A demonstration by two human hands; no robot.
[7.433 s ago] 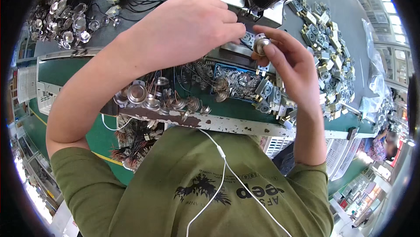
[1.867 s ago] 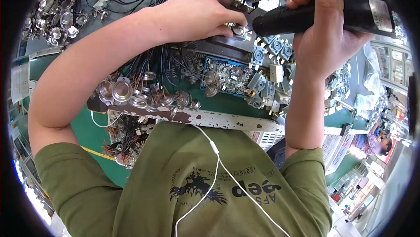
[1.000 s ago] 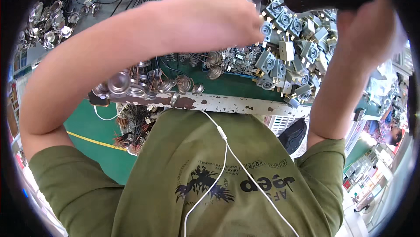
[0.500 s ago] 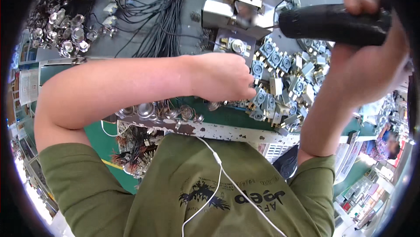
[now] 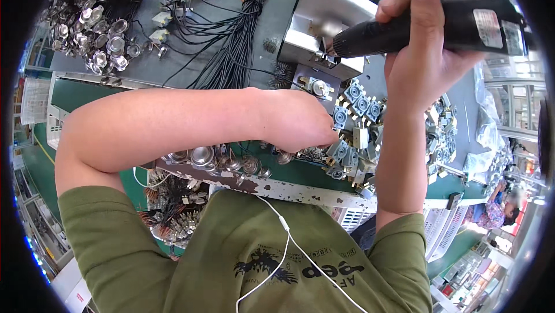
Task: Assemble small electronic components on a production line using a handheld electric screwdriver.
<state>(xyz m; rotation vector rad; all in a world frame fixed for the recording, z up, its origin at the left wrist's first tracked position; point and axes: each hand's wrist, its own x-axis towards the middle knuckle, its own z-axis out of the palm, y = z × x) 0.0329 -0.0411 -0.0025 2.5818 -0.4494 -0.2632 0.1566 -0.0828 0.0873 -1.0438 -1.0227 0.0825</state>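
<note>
My right hand (image 5: 425,53) is closed around a black power screwdriver (image 5: 373,38), held sideways. Its tip end meets the front of a pale metal box (image 5: 300,44), which looks like a screw feeder. My left hand (image 5: 303,121) is curled closed by the small grey plastic parts (image 5: 340,117); its fingertips are mostly hidden, so I cannot make out what it holds. Just beyond it, a part with a round metal disc (image 5: 319,87) and brass terminals sits on a dark metal block, a black wire running toward it.
A bundle of black wires (image 5: 234,41) with copper-coloured ends lies at the far middle. Shiny round metal parts (image 5: 115,44) are heaped at the far left, and more metal discs (image 5: 202,156) lie along the near table edge (image 5: 300,191). Clear plastic bags (image 5: 488,122) lie at right.
My right hand has moved left and the screwdriver's tip end has come up against the metal box. My left hand stays by the grey parts. The whole view has shifted slightly.
</note>
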